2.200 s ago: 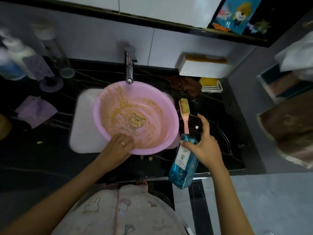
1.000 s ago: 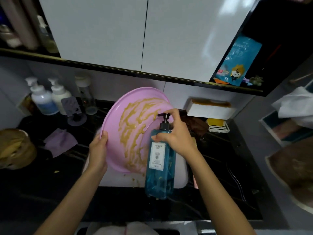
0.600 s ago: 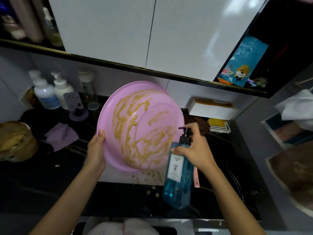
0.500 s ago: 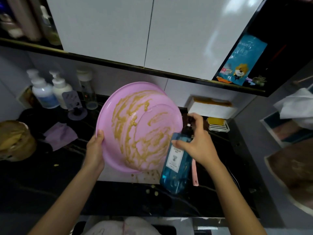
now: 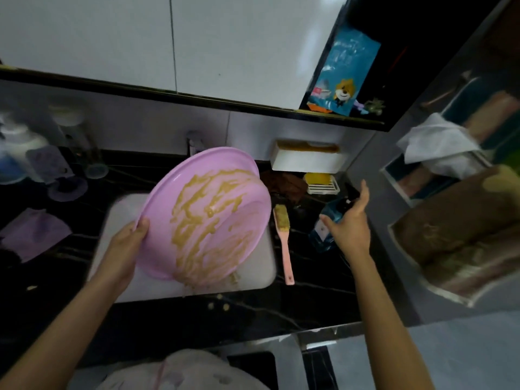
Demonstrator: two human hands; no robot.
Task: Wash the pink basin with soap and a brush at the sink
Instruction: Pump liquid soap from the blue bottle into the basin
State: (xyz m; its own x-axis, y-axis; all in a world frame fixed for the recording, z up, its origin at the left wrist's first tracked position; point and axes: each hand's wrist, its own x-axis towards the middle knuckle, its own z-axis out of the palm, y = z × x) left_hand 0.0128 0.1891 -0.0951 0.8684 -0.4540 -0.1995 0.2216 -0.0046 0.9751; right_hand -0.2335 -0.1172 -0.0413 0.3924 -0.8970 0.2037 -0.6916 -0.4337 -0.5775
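Half a second ago the right hand [image 5: 349, 222] was gripping the blue soap bottle [image 5: 323, 229] close against the basin, with a finger on the pump. Now the bottle is down on the dark worktop [image 5: 309, 280], at 3 o'clock from the basin, and the right hand is spread with straight fingers in front of it. It seems to be letting go, but the picture is blurred there and I cannot tell if the palm touches the bottle.

The left hand [image 5: 126, 246] has not changed its work: it grips the rim of the pink basin [image 5: 219, 218] at about 8 o'clock and holds it tilted over the white sink [image 5: 121, 212], the inside turned to the person. Yellow-brown smears cover the inside and drip from the low edge, at 6 o'clock.

In my judgement the soap step is finished. The brush [image 5: 283, 235] lies on the worktop between the sink and the bottle, untouched, near the free hand, so scrubbing should be next.
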